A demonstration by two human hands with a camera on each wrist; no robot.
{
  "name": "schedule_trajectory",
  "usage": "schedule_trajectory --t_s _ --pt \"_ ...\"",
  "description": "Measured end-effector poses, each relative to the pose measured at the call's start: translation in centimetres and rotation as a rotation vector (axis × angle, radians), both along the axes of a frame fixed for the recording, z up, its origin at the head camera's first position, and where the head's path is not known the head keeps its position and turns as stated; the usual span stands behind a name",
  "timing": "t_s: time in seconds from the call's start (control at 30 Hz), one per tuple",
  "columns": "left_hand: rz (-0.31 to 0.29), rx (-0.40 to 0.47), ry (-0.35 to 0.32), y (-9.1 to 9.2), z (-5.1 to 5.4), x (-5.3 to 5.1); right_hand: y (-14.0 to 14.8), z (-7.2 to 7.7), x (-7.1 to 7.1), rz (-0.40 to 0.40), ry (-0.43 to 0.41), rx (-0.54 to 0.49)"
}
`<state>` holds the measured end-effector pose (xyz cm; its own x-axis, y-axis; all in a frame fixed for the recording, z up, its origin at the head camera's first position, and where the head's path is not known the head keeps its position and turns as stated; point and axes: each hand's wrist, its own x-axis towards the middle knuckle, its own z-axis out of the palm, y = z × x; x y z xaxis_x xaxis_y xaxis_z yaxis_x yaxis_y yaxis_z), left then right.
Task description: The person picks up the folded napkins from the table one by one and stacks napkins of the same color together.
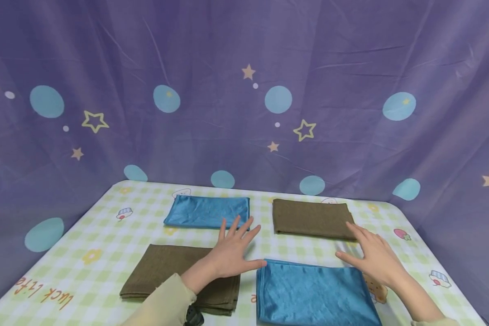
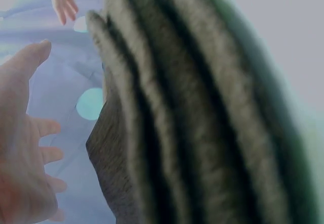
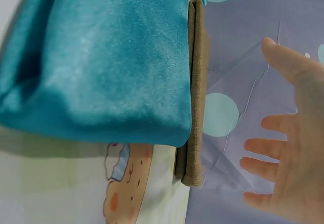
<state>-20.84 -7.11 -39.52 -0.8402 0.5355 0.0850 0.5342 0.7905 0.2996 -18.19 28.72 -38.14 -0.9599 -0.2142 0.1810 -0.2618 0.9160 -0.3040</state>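
Four folded cloths lie in two rows, so several are in reach. My left hand [image 1: 232, 256], fingers spread, hovers over the right part of the near brown cloth [image 1: 167, 267], its thumb by the corner of the near blue cloth [image 1: 314, 292]. Beyond its fingertips lies the far blue cloth [image 1: 208, 211]. My right hand [image 1: 376, 258] is held above the table between the near blue cloth and the far brown cloth [image 1: 311, 218], fingers extended. Neither hand holds anything. In the left wrist view the brown cloth's stacked folds [image 2: 192, 113] look close and blurred; the right wrist view shows the blue cloth's edge [image 3: 121, 72].
A checked tablecloth [image 1: 93, 235] with printed cakes, flowers and lettering covers the table. Behind and beside it hangs a purple curtain [image 1: 212, 136] with stars and blue dots. A dark object [image 1: 194, 315] shows at the left sleeve.
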Motion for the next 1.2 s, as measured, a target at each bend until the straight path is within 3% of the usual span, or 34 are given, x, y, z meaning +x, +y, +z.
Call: schedule_trajectory --t_s 0.6,0.9,1.2 --pt "-0.017 0.012 -0.034 0.6 -0.5 0.9 0.7 -0.4 0.4 -0.044 -0.201 -0.026" --pt "-0.036 0.034 -0.038 0.7 -0.7 1.3 1.1 -1.1 0.7 -0.018 -0.217 -0.054" --pt "0.006 0.058 -0.152 0.9 -0.6 1.4 1.6 -1.7 0.8 -0.031 -0.302 -0.061"
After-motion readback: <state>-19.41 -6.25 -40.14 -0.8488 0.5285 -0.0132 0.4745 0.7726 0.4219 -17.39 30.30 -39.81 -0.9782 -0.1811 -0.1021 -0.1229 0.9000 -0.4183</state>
